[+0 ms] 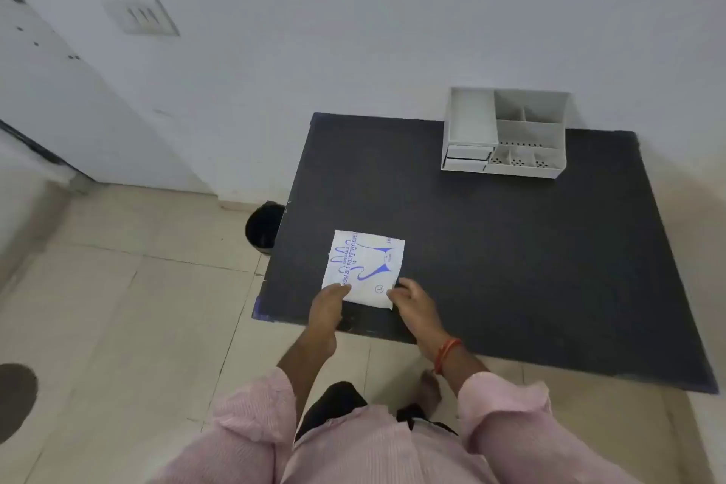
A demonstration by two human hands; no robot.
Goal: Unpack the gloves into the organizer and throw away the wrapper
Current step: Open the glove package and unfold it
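Indoors, a dark counter [510,248] stands against a white wall on beige floor tiles, a black bin [262,226] tucked at its 9 o'clock edge. At 1 o'clock sits a white organizer [506,134]. A glove packet [363,267] (white, blue print) lies flat near the front edge; the left hand [328,306] and right hand [412,301] pinch its near corners.
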